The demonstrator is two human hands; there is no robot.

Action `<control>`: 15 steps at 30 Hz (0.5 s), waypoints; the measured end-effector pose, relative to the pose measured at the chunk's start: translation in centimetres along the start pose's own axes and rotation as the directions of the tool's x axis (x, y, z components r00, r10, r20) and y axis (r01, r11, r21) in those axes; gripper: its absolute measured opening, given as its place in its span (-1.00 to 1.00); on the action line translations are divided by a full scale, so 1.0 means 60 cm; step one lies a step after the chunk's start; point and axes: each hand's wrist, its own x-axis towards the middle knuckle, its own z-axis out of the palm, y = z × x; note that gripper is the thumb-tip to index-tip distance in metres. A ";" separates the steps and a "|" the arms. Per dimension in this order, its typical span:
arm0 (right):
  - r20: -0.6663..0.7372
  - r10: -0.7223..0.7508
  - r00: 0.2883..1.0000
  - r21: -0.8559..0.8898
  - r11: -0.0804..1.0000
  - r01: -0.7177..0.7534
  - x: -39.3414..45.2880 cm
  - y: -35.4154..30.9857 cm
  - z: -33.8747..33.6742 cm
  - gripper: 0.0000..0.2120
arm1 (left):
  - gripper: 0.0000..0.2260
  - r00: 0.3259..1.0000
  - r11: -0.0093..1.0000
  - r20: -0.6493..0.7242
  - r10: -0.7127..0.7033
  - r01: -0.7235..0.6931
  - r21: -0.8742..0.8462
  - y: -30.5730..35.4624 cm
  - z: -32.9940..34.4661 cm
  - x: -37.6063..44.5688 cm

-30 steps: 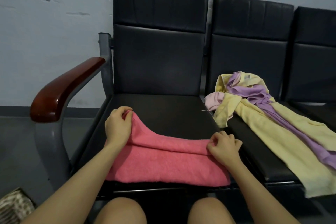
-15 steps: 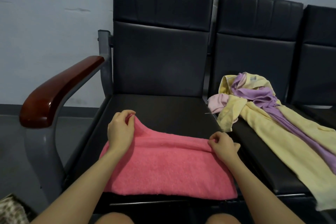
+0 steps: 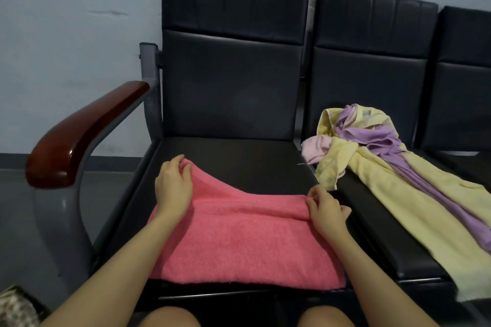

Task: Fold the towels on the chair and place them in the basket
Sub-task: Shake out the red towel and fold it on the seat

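Behind the folded pink terry towel (image 3: pixel 239 241), the back half of the black padded seat (image 3: pixel 239 159) lies bare, so you have open room up to the upright black backrest (image 3: pixel 233 82), which closes off the far side. On your left, the glossy reddish-brown wooden armrest (image 3: pixel 79 135) on its grey metal frame (image 3: pixel 148 93) walls that side. On your right, a heap of yellow, purple and pale pink towels (image 3: pixel 385 167) covers the neighbouring seat, its edge just beside the seat gap. Your own knees sit close under the front edge.
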 end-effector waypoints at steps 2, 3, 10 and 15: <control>-0.080 -0.035 0.996 0.093 0.995 0.043 -0.003 -0.014 -0.019 -0.88 | -0.82 0.999 1.000 -0.034 0.017 -0.018 -0.026 0.007 -0.013 0.009; -0.125 -0.050 0.991 0.136 0.989 0.067 -0.002 -0.023 -0.033 -0.85 | -0.85 0.998 0.999 -0.059 0.020 -0.023 -0.044 0.013 -0.021 0.015; -0.300 -0.092 0.949 0.225 0.960 0.164 0.015 -0.073 -0.129 -0.86 | -0.88 0.979 0.993 -0.174 0.107 -0.116 -0.038 0.090 -0.080 0.049; -0.483 -0.100 0.870 0.172 0.963 0.206 0.010 -0.116 -0.210 -0.84 | -0.86 0.951 0.984 -0.259 0.168 -0.179 -0.018 0.160 -0.137 0.064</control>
